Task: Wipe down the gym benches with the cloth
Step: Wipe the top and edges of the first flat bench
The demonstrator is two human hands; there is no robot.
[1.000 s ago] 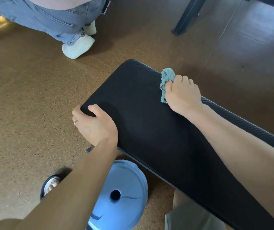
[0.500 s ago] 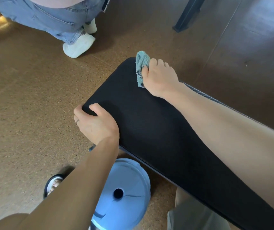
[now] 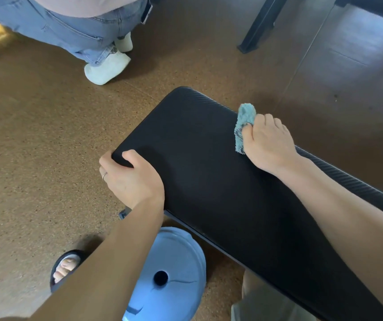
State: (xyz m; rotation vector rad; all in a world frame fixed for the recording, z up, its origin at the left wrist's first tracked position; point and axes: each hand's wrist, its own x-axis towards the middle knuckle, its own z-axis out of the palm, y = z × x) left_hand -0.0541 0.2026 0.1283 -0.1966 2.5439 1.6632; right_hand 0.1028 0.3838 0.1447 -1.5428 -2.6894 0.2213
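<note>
Right hand (image 3: 269, 142) grips the teal cloth (image 3: 243, 126), pressing it on the black bench (image 3: 209, 177) pad's far edge; left hand (image 3: 131, 179) clamps the near corner.

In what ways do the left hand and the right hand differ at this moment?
The left hand grips the near corner of the bench pad; the right hand holds the teal cloth at its far edge. The left hand wears a ring; the right shows none. Both rest on the pad.
</note>
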